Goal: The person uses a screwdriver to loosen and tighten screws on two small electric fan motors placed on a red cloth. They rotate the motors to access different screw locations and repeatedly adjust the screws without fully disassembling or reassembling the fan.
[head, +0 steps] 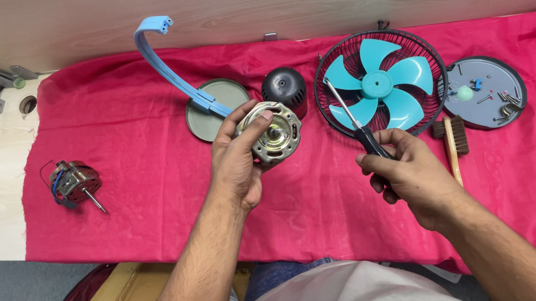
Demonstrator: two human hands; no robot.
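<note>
left hand (236, 167) grips motor (271, 132) | right hand (411, 174) holds screwdriver (352, 122)

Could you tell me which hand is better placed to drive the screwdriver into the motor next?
Probably the right hand: it already grips the screwdriver by its black handle, shaft pointing up and away. The left hand is full, holding the motor above the red cloth.

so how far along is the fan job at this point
Done: the fan lies in pieces on the red cloth: teal blades in the black wire guard, black dome cover, grey round base plate. In hand: left hand holds the round metal motor, right hand a black-handled screwdriver. Left: everything remains unassembled.
</note>
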